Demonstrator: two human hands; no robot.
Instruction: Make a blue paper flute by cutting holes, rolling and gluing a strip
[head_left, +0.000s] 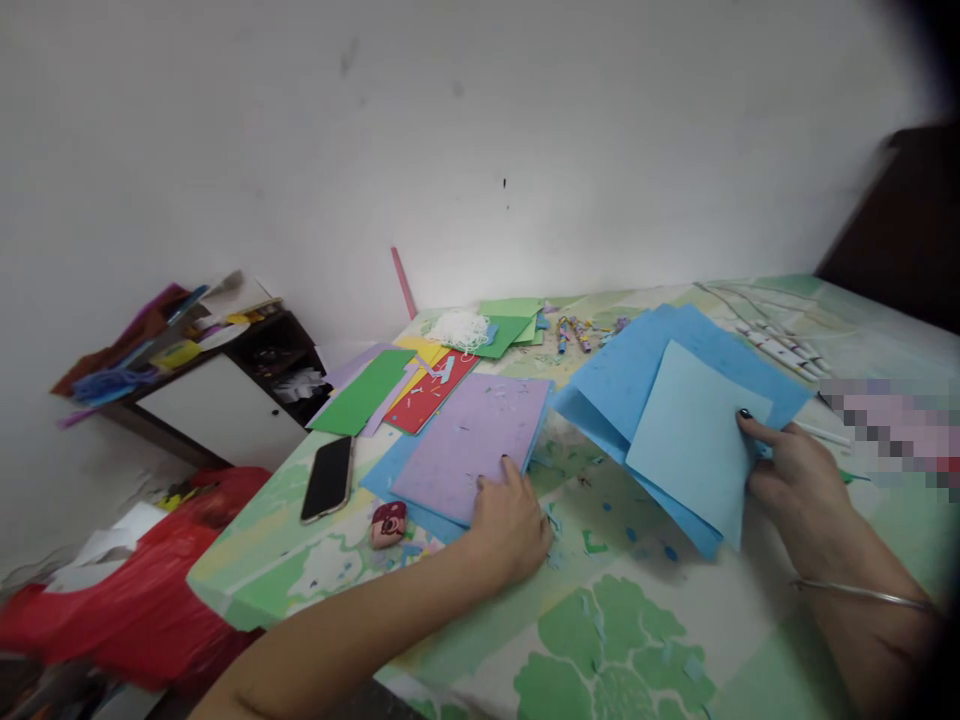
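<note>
My right hand (799,480) pinches several blue sheets by their right edge, lifted and tilted above the table. A smaller light blue sheet (694,430) lies on top of the darker blue sheets (607,385), with my thumb over it. My left hand (512,520) rests with its fingers spread on the lower right part of a purple sheet (472,430). Under the purple sheet, blue paper (382,470) sticks out. Small paper scraps lie on the purple sheet and around my left hand.
A phone (328,480) and a small red case (388,524) lie at the left. Behind are green paper (366,392), red paper (431,392), white string (459,330) and markers (784,352). A low cabinet (232,405) and red plastic bag (142,590) stand beyond the table's left edge.
</note>
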